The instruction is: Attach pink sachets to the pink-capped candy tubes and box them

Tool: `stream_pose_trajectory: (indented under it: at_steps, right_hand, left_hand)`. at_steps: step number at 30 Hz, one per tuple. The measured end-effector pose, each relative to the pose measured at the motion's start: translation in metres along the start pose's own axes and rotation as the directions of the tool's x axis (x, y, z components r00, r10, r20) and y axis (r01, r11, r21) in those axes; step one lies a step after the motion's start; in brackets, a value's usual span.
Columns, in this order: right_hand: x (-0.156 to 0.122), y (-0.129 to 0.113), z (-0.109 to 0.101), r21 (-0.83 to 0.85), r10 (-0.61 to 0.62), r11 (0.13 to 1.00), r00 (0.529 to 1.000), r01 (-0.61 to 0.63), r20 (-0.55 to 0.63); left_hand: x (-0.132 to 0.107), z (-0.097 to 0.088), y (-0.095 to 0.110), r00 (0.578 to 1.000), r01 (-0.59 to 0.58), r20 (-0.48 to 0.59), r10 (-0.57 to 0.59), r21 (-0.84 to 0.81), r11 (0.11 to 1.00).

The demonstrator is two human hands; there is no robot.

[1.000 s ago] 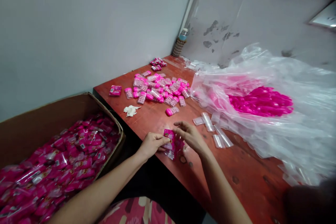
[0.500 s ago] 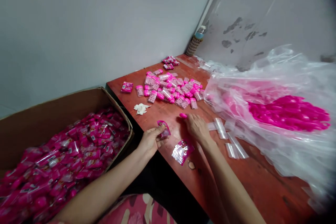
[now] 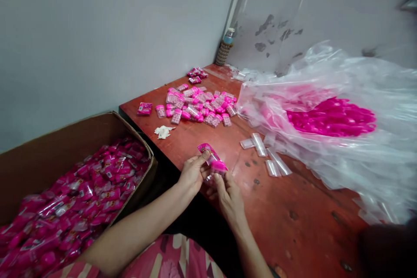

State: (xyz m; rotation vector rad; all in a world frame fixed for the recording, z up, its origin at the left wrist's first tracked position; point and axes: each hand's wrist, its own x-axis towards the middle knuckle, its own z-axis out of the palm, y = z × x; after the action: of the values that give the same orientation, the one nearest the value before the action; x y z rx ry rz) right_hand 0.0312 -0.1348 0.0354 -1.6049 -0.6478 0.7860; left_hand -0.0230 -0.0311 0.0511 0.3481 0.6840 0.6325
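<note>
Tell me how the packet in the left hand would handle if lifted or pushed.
The packet is probably floppy, since it looks like thin film. Its shiny surface suggests it could slide easily. It seems light, being pinched near the thumb of the left hand.

The packet (image 3: 207,148) under the left fingers (image 3: 204,156) is magenta, and the container (image 3: 219,165) at the right fingers (image 3: 220,186) has a hot-pink top. Beyond the fingers, heaped containers (image 3: 194,112) show pink caps and paler pink dots. The table (image 3: 273,202) beneath is brick red (dark spots (image 3: 293,215) pepper it right of the fingers). Left of the fingers, magenta packets (image 3: 86,191) sit in a brown carton (image 3: 58,160); to the fingers' right, milky plastic (image 3: 352,69) surrounds hot-pink pieces (image 3: 332,117).
</note>
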Motion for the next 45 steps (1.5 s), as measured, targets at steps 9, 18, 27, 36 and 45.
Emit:
stream_pose_trajectory:
  at_steps: [9,18,27,36,45]
  right_hand:
    - [-0.001,-0.005,-0.007,0.194,0.006,0.98,0.988,-0.037,0.155]
    - [-0.001,0.003,-0.011,-0.077,-0.094,0.992,0.996,0.095,0.007]
    - [0.002,0.002,-0.007,0.127,-0.014,0.992,0.997,0.005,0.072]
    - [0.005,0.006,-0.001,0.427,0.012,0.901,0.989,-0.074,0.145]
    - [-0.007,0.009,-0.004,0.493,0.028,0.869,0.999,-0.041,0.033]
  left_hand:
    - [-0.01,0.004,-0.004,0.979,-0.064,0.205,0.002,0.3,0.952]
    - [-0.005,0.003,-0.001,0.963,-0.071,0.262,-0.059,0.458,0.886]
    - [-0.004,0.002,0.007,0.938,-0.046,0.306,-0.163,0.576,0.816]
    - [-0.014,-0.002,0.0,0.884,0.06,0.376,-0.278,0.497,0.865]
    - [-0.01,-0.007,0.005,0.982,0.02,0.167,-0.083,0.344,0.939]
